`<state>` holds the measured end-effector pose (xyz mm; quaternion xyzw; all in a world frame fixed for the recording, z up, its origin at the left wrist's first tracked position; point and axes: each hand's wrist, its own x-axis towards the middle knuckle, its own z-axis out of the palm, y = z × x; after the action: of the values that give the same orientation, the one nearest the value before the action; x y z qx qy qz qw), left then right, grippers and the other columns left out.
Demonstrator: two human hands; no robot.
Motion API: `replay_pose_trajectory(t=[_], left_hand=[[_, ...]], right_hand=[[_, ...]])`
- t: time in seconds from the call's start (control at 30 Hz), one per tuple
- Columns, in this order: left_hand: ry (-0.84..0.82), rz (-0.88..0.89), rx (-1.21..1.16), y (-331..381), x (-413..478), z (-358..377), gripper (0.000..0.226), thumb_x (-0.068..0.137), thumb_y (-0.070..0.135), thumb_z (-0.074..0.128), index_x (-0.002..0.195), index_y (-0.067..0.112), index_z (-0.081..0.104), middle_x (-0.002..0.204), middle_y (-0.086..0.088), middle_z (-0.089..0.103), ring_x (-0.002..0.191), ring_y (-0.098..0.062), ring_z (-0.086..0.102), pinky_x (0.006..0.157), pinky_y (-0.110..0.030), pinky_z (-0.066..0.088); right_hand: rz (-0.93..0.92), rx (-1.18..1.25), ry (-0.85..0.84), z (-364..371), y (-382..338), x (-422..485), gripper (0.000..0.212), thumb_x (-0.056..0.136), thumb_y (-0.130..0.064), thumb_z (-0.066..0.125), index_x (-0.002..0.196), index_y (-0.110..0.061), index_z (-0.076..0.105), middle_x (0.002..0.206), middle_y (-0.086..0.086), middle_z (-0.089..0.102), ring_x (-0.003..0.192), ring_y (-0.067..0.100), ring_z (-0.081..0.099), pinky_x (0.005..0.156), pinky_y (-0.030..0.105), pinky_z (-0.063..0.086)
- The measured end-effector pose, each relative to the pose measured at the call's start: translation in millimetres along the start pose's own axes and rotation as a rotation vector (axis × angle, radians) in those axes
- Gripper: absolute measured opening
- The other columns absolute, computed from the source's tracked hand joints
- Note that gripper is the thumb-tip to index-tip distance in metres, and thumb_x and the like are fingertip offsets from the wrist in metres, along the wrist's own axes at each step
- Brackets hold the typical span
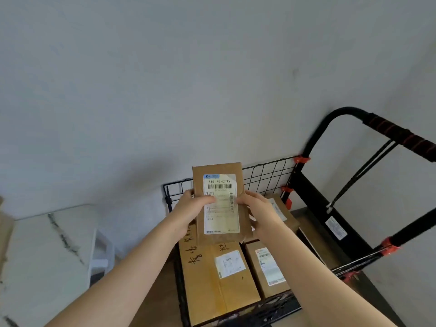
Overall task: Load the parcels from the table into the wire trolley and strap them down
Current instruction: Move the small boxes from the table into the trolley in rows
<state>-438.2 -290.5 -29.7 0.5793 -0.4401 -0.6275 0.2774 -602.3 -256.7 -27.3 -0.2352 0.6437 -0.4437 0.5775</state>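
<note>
I'm watching the flat brown parcel (pixel 220 204) hanging upright just above the wire trolley (pixel 266 175). The left hand (pixel 188 210) and right hand (pixel 257 208) are gripping its side edges w/ thumbs curling onto the label. Approx. three boxes (pixel 212 274) are lying inside, the rear one partly hidden.

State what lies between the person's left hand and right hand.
A flat brown parcel fills the gap. The left hand and the right hand grip its opposite edges, thumbs on its labelled face. The head view shows this.

Plain pale grey wall (pixel 165 67); brown floor (pixel 155 303) below.
</note>
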Motion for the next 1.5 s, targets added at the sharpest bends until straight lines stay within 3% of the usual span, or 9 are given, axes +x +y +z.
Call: replay_pose_trajectory(t=[0.27, 0.4, 0.53, 0.73, 1.0, 1.17, 1.3, 1.43, 1.5], left_hand=[[-0.062, -0.185, -0.03, -3, 68, 156, 0.014, 0.089, 0.019, 0.061, 0.095, 0.029, 0.054, 0.092, 0.012, 0.06, 0.082, -0.004, 0.052, 0.091, -0.034, 0.032], [-0.103, -0.336, 0.0, -29, 107, 200, 0.044, 0.087, 0.023, 0.063, 0.128, 0.018, 0.049, 0.106, 0.009, 0.063, 0.101, -0.012, 0.057, 0.1, -0.041, 0.043], [-0.163, -0.455, 0.011, -68, 142, 244, 0.038, 0.087, 0.027, 0.064, 0.122, 0.022, 0.049, 0.115, 0.011, 0.056, 0.116, -0.015, 0.05, 0.108, -0.041, 0.034], [-0.169, -0.621, -0.076, -127, 180, 306, 0.025, 0.087, 0.02, 0.064, 0.111, 0.017, 0.055, 0.111, 0.006, 0.064, 0.099, -0.014, 0.056, 0.099, -0.035, 0.042], [-0.161, -0.786, -0.068, -183, 210, 335, 0.045, 0.09, 0.017, 0.059, 0.128, 0.004, 0.038, 0.116, -0.007, 0.057, 0.09, -0.014, 0.048, 0.08, -0.032, 0.038], [-0.134, -0.862, -0.107, -206, 233, 347, 0.057, 0.086, 0.022, 0.064, 0.135, 0.009, 0.038, 0.123, -0.007, 0.057, 0.109, -0.02, 0.053, 0.099, -0.041, 0.043], [-0.132, -0.886, -0.13, -216, 245, 353, 0.06, 0.088, 0.021, 0.063, 0.139, 0.012, 0.034, 0.141, -0.01, 0.041, 0.128, -0.026, 0.04, 0.096, -0.04, 0.044], [-0.176, -0.902, -0.068, -216, 249, 352, 0.054, 0.09, 0.02, 0.059, 0.137, 0.009, 0.035, 0.141, -0.009, 0.043, 0.128, -0.025, 0.041, 0.096, -0.039, 0.044], [-0.197, -0.899, -0.035, -214, 250, 348, 0.052, 0.091, 0.02, 0.058, 0.138, 0.009, 0.037, 0.14, -0.009, 0.044, 0.128, -0.024, 0.042, 0.096, -0.038, 0.044]], right_hand=[[0.133, -0.111, 0.055, -148, -11, 95, 0.035, 0.083, -0.015, 0.064, 0.115, -0.027, 0.057, 0.104, 0.005, 0.065, 0.098, 0.027, 0.062, 0.089, 0.048, 0.052], [0.219, -0.174, 0.122, -197, 17, 129, 0.044, 0.083, -0.018, 0.063, 0.125, -0.024, 0.054, 0.114, 0.004, 0.061, 0.105, 0.026, 0.058, 0.096, 0.048, 0.048], [0.337, -0.232, 0.175, -234, 51, 158, 0.045, 0.089, -0.017, 0.058, 0.133, -0.018, 0.049, 0.117, 0.006, 0.06, 0.108, 0.025, 0.055, 0.1, 0.046, 0.044], [0.498, -0.437, 0.178, -284, 84, 205, 0.048, 0.091, -0.019, 0.055, 0.138, -0.017, 0.044, 0.117, 0.006, 0.059, 0.106, 0.024, 0.055, 0.095, 0.04, 0.047], [0.683, -0.673, 0.073, -301, 128, 252, 0.051, 0.091, -0.015, 0.054, 0.139, -0.009, 0.04, 0.107, 0.005, 0.06, 0.074, 0.01, 0.055, 0.051, 0.021, 0.04], [0.735, -0.746, 0.046, -307, 151, 277, 0.055, 0.089, -0.011, 0.056, 0.139, -0.004, 0.035, 0.122, 0.013, 0.059, 0.087, 0.018, 0.055, 0.051, 0.02, 0.039], [0.735, -0.821, 0.011, -310, 168, 293, 0.049, 0.084, -0.017, 0.059, 0.131, -0.01, 0.046, 0.111, 0.008, 0.063, 0.094, 0.023, 0.062, 0.068, 0.028, 0.051], [0.743, -0.858, -0.046, -305, 172, 297, 0.048, 0.088, -0.011, 0.056, 0.133, -0.005, 0.04, 0.116, 0.009, 0.059, 0.084, 0.017, 0.055, 0.052, 0.02, 0.042], [0.724, -0.884, -0.059, -304, 171, 295, 0.052, 0.087, -0.012, 0.056, 0.136, -0.007, 0.039, 0.11, 0.007, 0.057, 0.088, 0.019, 0.056, 0.058, 0.023, 0.045]])
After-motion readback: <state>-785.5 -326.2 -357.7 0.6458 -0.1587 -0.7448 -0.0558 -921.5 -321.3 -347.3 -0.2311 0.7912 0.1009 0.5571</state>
